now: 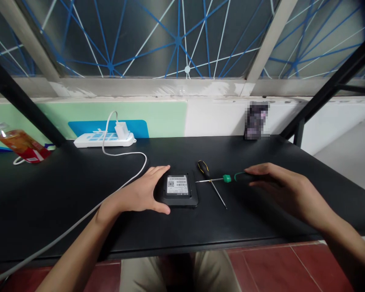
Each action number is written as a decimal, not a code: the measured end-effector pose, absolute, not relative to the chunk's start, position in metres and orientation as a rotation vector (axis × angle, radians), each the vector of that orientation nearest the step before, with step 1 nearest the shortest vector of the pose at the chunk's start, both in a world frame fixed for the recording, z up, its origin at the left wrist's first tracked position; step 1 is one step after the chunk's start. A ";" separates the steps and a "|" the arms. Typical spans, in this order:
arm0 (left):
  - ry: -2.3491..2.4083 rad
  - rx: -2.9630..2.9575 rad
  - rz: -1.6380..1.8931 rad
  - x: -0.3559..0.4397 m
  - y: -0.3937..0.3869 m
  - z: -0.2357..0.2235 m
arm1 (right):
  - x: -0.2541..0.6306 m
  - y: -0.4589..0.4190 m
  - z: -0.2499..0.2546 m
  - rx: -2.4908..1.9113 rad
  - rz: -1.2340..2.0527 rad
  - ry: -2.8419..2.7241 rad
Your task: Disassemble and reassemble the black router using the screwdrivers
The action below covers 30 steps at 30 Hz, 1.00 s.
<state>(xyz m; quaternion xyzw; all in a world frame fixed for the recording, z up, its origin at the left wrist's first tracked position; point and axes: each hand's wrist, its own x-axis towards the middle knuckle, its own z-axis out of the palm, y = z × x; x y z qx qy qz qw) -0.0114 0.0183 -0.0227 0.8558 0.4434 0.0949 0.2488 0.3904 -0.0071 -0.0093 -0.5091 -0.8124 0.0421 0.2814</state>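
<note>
A small black square device (181, 200) lies on the black table, its white printed label (178, 184) with a QR code facing up. My left hand (144, 192) grips its left end, thumb along the near edge and fingers along the far edge. In my right hand (282, 186) is the dark handle of a screwdriver (227, 178) with green parts. Its thin metal shaft points left, the tip by the device's right side. Under that shaft a second screwdriver (203, 167), black and yellow, lies crosswise on the table.
A white power strip (105, 140) with a plugged-in charger (121, 129) stands at the back left. Its white cable (121, 188) runs past my left forearm. A drink bottle (24, 144) leans at the far left. A pixelated object (255, 120) rests against the back wall.
</note>
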 end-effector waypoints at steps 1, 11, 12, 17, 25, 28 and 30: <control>1.205 2.333 0.262 -0.011 0.018 -0.023 | 0.389 -0.007 -0.006 -1.327 0.063 -2.200; 1.211 2.332 0.262 -0.011 0.017 -0.023 | 0.366 0.004 0.042 -1.095 -0.001 -2.434; 1.209 2.332 0.268 -0.012 0.018 -0.024 | 0.362 0.004 0.048 -1.081 -0.001 -2.450; 1.192 2.304 0.288 -0.012 0.018 -0.025 | 0.353 0.015 0.063 -0.984 0.022 -2.525; 1.196 2.290 0.253 -0.011 0.019 -0.024 | 0.360 0.023 0.061 -0.961 0.164 -2.470; 1.206 2.291 0.247 -0.011 0.019 -0.023 | 0.368 0.018 0.050 -0.993 0.100 -2.441; 1.213 2.291 0.250 -0.011 0.018 -0.023 | 0.377 0.014 0.037 -1.046 0.073 -2.430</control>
